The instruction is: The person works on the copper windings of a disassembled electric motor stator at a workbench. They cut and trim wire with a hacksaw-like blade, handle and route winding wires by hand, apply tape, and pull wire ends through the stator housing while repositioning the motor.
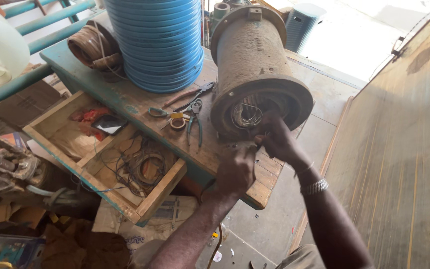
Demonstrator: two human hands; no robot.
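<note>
Nearest, the left hand (236, 172) is curled shut, fingertips pinching something thin at the lower rim of the motor housing (255, 65); what exactly it grips is too small to tell. Just beyond it, the right hand (273, 137) hooks its closed fingers into the open mouth, against the copper windings (247, 114). The rusty cast housing lies on its side on the wooden workbench (125, 97) and looks heavy and rigid; the wire looks thin, springy and easily kinked, best held near its root. Left of the fingers lie pliers (194, 117).
</note>
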